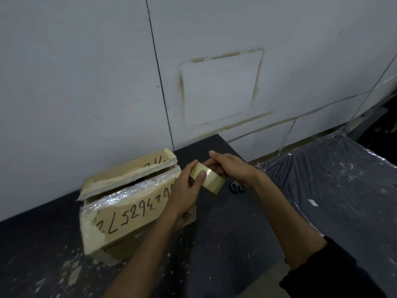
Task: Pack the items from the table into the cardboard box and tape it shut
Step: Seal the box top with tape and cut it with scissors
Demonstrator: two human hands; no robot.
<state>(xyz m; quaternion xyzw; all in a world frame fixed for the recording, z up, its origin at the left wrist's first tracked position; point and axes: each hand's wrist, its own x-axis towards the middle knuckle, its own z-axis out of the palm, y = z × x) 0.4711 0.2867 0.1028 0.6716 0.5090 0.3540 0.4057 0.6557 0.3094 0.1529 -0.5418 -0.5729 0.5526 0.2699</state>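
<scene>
Above the dark table (pixel 214 244), the left hand (pixel 182 194) grips the tape roll (pixel 207 178), thumb pressed on its outer band. The right hand (pixel 232 168) pinches the roll's far edge with its fingertips. Left of the fingers sits the cardboard box (pixel 126 203), flaps nearly shut; scissors (pixel 237 187) lie just beyond the roll.

Only readable stuff is handwriting on cardboard box (pixel 129 214), black marker. Near top flap: string of digits, upside down from this view, something like "7586396" if flipped, though first and last characters iffy and left hand (pixel 184 190) covers the end. Far flap: couple more marker strokes, cut off at the gap, can't make out. Small dark print on box's lower front edge, too tiny to read.
</scene>
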